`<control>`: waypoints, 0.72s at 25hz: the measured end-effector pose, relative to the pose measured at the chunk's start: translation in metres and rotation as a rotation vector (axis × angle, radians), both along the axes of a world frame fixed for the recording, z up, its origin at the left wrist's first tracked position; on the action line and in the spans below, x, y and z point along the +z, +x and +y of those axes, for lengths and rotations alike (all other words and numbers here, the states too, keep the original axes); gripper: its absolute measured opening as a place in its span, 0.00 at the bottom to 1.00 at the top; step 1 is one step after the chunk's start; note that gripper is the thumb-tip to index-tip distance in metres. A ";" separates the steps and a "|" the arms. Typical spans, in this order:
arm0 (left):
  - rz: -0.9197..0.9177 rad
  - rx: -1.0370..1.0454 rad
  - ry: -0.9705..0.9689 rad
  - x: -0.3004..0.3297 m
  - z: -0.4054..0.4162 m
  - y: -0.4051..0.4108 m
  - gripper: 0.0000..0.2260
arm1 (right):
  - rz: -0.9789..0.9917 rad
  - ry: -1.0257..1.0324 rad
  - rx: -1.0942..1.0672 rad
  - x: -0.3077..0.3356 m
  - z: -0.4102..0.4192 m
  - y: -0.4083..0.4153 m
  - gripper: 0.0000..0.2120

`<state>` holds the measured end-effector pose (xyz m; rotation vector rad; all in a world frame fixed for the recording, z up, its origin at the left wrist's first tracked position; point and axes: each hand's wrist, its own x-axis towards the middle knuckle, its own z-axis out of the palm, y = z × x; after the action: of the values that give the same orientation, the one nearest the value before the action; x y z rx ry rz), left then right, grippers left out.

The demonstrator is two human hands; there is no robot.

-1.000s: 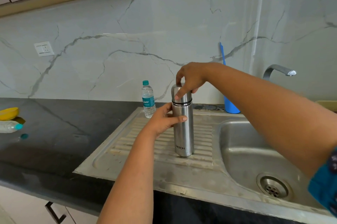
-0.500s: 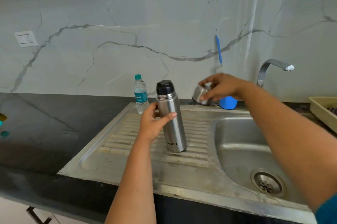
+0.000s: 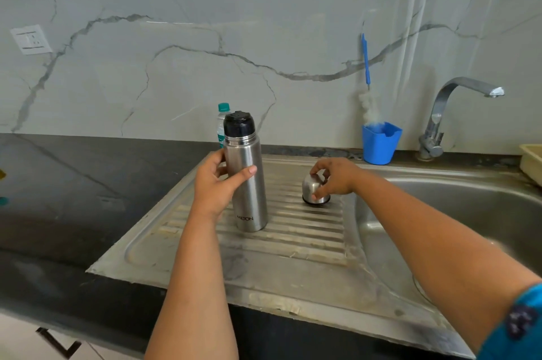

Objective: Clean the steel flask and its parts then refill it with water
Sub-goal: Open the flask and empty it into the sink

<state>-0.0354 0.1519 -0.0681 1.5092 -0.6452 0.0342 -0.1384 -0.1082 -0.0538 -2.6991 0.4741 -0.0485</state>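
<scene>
In the head view, the steel flask (image 3: 249, 183) is standing upright at the centre of the frame, on the ribbed draining board (image 3: 293, 242) of the steel sink (image 3: 440, 213). Its black stopper (image 3: 239, 123) is sitting on the neck, uncovered. The left hand (image 3: 218, 183) is grasping the flask body from the left side, with the thumb lying across the front and the other fingers going behind.

Just right of centre, the steel cap (image 3: 315, 191) is resting mouth down on the draining board, apart from the flask. The right hand (image 3: 334, 177) is holding this cap from above, with the fingertips curled around its dome.

Behind the flask, a plastic water bottle (image 3: 222, 122) with a green cap is standing partly hidden. In the upper right part of the frame, a blue cup (image 3: 379, 144) is holding a bottle brush (image 3: 366, 66) with a blue handle, and the brush is leaning on the marble wall (image 3: 264, 22). The tap (image 3: 457, 107) is standing at the right, its spout reaching over the sink bowl. A white socket (image 3: 30, 39) is sitting on the wall at the upper left. A beige tray (image 3: 532, 160) is showing at the right edge. The black counter (image 3: 73, 198) is filling the left side.
</scene>
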 end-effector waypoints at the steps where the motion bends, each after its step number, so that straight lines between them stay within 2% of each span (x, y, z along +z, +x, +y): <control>1: -0.005 -0.005 0.003 0.000 -0.001 -0.001 0.29 | -0.004 0.004 -0.003 -0.003 0.000 0.002 0.29; 8: -0.010 -0.027 0.018 -0.002 -0.001 -0.001 0.28 | 0.009 -0.024 -0.033 -0.017 -0.006 0.012 0.28; 12: -0.006 -0.036 0.020 -0.003 -0.001 -0.002 0.29 | 0.148 -0.123 -0.011 -0.004 0.001 0.012 0.39; 13: 0.004 -0.033 0.025 -0.003 0.000 -0.003 0.29 | 0.138 -0.142 -0.001 0.008 0.007 0.012 0.39; 14: 0.016 -0.039 0.028 -0.004 -0.002 -0.003 0.29 | 0.056 -0.134 0.011 0.023 0.012 0.010 0.34; 16: 0.026 -0.042 0.023 -0.007 -0.003 -0.007 0.29 | -0.250 -0.061 0.046 0.066 0.033 0.008 0.19; 17: 0.027 -0.037 0.023 -0.007 -0.001 -0.008 0.30 | -0.408 -0.016 0.057 0.089 0.049 0.007 0.16; 18: 0.036 -0.036 0.023 -0.007 0.000 -0.010 0.30 | -0.509 0.014 0.078 0.111 0.065 0.006 0.17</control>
<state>-0.0454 0.1517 -0.0749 1.5167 -0.6457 -0.0283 -0.1325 -0.0429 0.0575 -2.5532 0.2102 -0.6864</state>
